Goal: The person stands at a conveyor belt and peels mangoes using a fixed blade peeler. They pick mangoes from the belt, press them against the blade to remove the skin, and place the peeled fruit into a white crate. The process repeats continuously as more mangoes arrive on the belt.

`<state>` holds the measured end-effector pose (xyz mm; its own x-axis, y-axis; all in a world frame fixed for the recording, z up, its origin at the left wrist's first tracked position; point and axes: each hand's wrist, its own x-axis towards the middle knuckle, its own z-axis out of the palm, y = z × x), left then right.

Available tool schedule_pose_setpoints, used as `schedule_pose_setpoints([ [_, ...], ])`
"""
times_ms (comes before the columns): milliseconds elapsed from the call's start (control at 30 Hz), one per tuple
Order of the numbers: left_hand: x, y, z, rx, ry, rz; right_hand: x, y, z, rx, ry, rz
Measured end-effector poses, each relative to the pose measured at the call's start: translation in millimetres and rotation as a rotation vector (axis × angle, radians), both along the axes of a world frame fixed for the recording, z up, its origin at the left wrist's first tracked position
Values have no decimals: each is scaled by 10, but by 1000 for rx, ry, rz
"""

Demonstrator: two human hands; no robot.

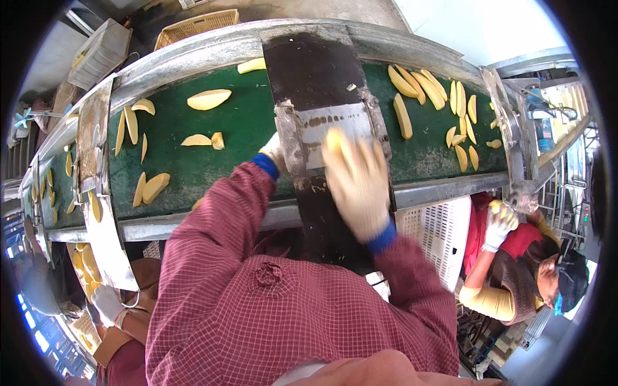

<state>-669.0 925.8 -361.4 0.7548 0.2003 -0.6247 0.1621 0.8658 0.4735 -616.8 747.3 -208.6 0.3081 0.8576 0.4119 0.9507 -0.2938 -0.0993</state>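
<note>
My right hand [357,188], in a cream knit glove with a blue cuff, grips a yellow cut piece of produce [334,140] over a metal plate [333,116]. The hand is blurred. That plate, with a row of small dark slots, is set in a dark board [314,67] that spans the belt. My left hand [276,147], also gloved, lies at the board's left edge; its fingers are hidden behind the board. Pale yellow wedges [209,99] lie on the green conveyor belt [241,120] left of the board, and more wedges [428,89] lie to its right.
Metal rails [449,188] edge the belt. A second board [94,135] crosses it at left. A white perforated crate [442,236] stands below the belt at right, beside a co-worker [512,270]. Another co-worker's gloved hand [108,304] is at lower left. A yellow crate [195,28] stands beyond the belt.
</note>
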Motion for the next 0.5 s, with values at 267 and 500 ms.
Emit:
schedule_pose_setpoints([
  [267, 78, 484, -338, -331, -273, 276, 58, 194, -748, 60, 244, 66],
  [500, -1375, 158, 666, 191, -248, 226, -775, -847, -499, 751, 1471, -512],
])
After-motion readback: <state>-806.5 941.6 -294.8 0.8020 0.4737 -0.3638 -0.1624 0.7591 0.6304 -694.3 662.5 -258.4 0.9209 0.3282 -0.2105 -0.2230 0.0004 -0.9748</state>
